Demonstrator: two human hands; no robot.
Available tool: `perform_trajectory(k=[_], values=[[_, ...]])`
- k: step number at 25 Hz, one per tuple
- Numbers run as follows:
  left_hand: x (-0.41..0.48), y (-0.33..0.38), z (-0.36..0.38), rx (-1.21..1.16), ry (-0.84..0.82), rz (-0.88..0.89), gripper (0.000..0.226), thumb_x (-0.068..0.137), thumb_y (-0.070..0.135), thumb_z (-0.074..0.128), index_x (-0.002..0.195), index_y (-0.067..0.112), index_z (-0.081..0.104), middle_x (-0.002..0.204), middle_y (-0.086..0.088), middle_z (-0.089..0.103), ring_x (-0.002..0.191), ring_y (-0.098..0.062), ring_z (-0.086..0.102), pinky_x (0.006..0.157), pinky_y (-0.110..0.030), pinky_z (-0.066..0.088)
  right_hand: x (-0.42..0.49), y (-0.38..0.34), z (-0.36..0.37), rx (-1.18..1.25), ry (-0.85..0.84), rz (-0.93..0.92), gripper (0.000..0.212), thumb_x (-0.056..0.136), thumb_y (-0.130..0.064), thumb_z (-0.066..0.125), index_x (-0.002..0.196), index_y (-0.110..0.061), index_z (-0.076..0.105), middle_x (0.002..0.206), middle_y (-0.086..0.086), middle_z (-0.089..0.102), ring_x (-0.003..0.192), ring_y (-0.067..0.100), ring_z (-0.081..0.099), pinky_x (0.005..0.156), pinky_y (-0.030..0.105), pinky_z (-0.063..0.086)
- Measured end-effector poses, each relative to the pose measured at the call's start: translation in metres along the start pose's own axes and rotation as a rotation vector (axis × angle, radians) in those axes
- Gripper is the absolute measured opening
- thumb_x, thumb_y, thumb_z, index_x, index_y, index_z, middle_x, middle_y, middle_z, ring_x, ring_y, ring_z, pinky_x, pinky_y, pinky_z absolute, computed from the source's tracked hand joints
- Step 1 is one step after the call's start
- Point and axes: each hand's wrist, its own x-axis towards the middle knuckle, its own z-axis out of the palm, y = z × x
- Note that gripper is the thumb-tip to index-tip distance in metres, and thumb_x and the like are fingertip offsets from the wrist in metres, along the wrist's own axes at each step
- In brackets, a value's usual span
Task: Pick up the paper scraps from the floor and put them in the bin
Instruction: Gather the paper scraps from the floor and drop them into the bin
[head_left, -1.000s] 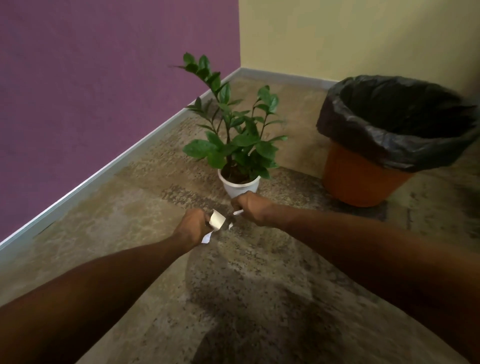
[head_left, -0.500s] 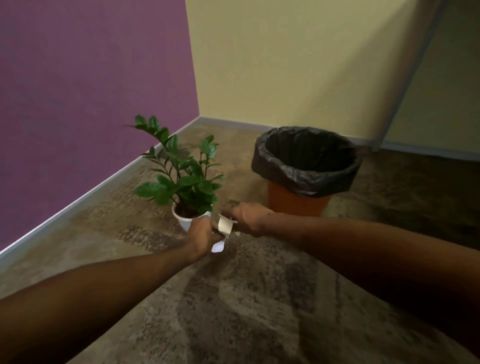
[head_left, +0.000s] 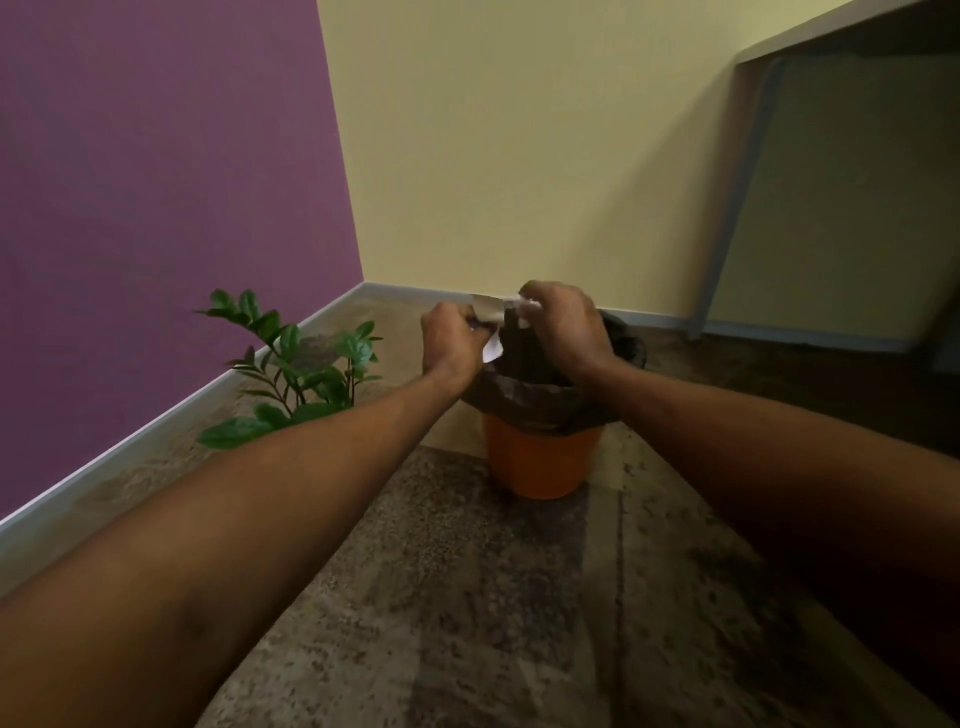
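Note:
White paper scraps (head_left: 491, 312) are held between both hands, raised over the open mouth of the orange bin (head_left: 537, 457), which is lined with a black bag (head_left: 530, 395). My left hand (head_left: 449, 340) grips the scraps from the left, above the bin's near-left rim. My right hand (head_left: 563, 325) pinches the scraps' right end, over the middle of the bin, hiding much of the opening. One corner of paper hangs down below my left hand.
A green potted plant (head_left: 298, 374) stands left of the bin near the purple wall; its pot is hidden behind my left forearm. A grey table leg (head_left: 727, 218) and tabletop are at the right. Speckled floor stretches toward me.
Both hands lifted the scraps from near the floor beside the plant pot and carried them rightward and up to over the bin. The view tilted upward.

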Motion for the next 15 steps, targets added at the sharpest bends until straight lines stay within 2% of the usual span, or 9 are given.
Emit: perform_trajectory(k=[2, 4, 6, 7, 10, 12, 15], values=[[0.006, 0.013, 0.016, 0.008, -0.036, 0.019, 0.017, 0.085, 0.015, 0.079, 0.100, 0.008, 0.081, 0.097, -0.006, 0.079, 0.090, -0.009, 0.068, 0.086, -0.026, 0.057, 0.006, 0.028, -0.004, -0.021, 0.032, 0.133, 0.015, 0.101, -0.021, 0.056, 0.105, -0.016, 0.069, 0.098, 0.009, 0.073, 0.091, 0.029, 0.069, 0.080, 0.049, 0.059], [0.009, 0.022, 0.029, 0.072, -0.090, 0.010, 0.016, 0.085, 0.016, 0.079, 0.099, 0.009, 0.081, 0.098, -0.007, 0.079, 0.093, -0.014, 0.071, 0.087, -0.034, 0.059, 0.005, 0.051, -0.002, -0.006, -0.037, 0.242, 0.013, 0.099, -0.018, 0.056, 0.098, -0.019, 0.069, 0.092, 0.008, 0.072, 0.088, 0.030, 0.070, 0.080, 0.051, 0.061], [0.012, 0.025, 0.041, 0.112, -0.119, -0.016, 0.016, 0.085, 0.015, 0.078, 0.100, 0.009, 0.080, 0.100, -0.008, 0.078, 0.095, -0.016, 0.071, 0.080, -0.030, 0.056, 0.005, 0.062, 0.000, 0.007, -0.124, 0.291, 0.011, 0.098, -0.018, 0.059, 0.097, -0.019, 0.070, 0.094, 0.009, 0.073, 0.092, 0.032, 0.071, 0.083, 0.051, 0.061], [0.013, 0.026, 0.047, 0.123, -0.122, -0.031, 0.016, 0.086, 0.013, 0.078, 0.101, 0.009, 0.080, 0.100, -0.008, 0.078, 0.093, -0.014, 0.069, 0.076, -0.026, 0.052, 0.005, 0.066, 0.001, 0.033, -0.155, 0.301, 0.011, 0.095, -0.014, 0.063, 0.103, -0.018, 0.070, 0.101, 0.011, 0.073, 0.097, 0.032, 0.071, 0.086, 0.051, 0.060], [0.012, 0.024, 0.058, 0.174, -0.115, -0.075, 0.014, 0.088, 0.014, 0.076, 0.101, 0.010, 0.078, 0.099, -0.006, 0.076, 0.092, -0.016, 0.067, 0.071, -0.025, 0.044, 0.004, 0.069, 0.000, 0.019, -0.191, 0.278, 0.046, 0.084, 0.001, 0.071, 0.125, -0.017, 0.063, 0.123, 0.013, 0.070, 0.113, 0.033, 0.067, 0.094, 0.049, 0.058], [0.013, 0.020, 0.061, 0.183, -0.115, -0.081, 0.016, 0.088, 0.013, 0.075, 0.104, 0.010, 0.077, 0.102, -0.007, 0.076, 0.098, -0.020, 0.069, 0.075, -0.028, 0.049, 0.001, 0.073, 0.000, -0.074, -0.175, 0.213, 0.039, 0.085, -0.002, 0.067, 0.121, -0.016, 0.061, 0.122, 0.011, 0.068, 0.111, 0.034, 0.065, 0.091, 0.049, 0.058], [0.018, 0.012, 0.062, 0.177, -0.117, -0.057, 0.018, 0.087, 0.012, 0.075, 0.104, 0.007, 0.078, 0.103, -0.011, 0.076, 0.101, -0.026, 0.071, 0.089, -0.039, 0.057, -0.007, 0.077, 0.000, -0.215, -0.162, 0.089, 0.014, 0.088, -0.015, 0.063, 0.101, -0.020, 0.060, 0.111, 0.004, 0.063, 0.100, 0.030, 0.063, 0.083, 0.045, 0.057]])
